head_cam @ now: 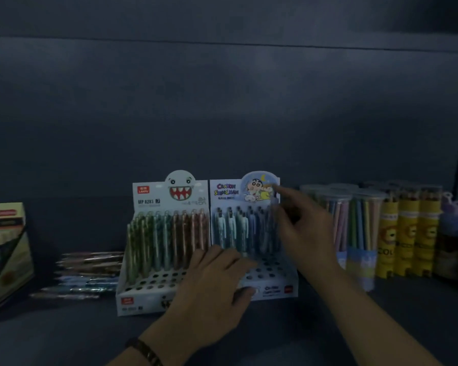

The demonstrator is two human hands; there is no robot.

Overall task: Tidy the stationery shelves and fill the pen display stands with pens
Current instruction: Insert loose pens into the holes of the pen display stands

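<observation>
Currently on the shelf [50, 334], as I log it from my remote station: two cardboard pen display stands side by side, touching. Item one, the left stand [154, 196], has a toothy ghost face on its header; green, teal and brown pens [167, 233] stand upright in its rear rows, and the front rows of holes show bare. Item two, the right stand [225, 191], has a cartoon header; blue and white pens [236, 228] stand in its rear rows, with open holes in front. Left hand [217, 281]: laid flat across the front tiers where the two stands meet, grip apart, fingers spread and holding nothing; a dark bracelet [143, 350] sits at the wrist. Right hand [302, 225]: raised at the right stand's rear right corner, index finger up against the header; motion blur hides its grip, so I cannot tell whether it holds a pen. Loose pens [87, 273] lie flat in a pile just left of the left stand. A tilted box [3, 254] stands at far left. Clear tubs of pastel pencils [354, 225] and yellow tubes [407, 241] stand to the right.
</observation>
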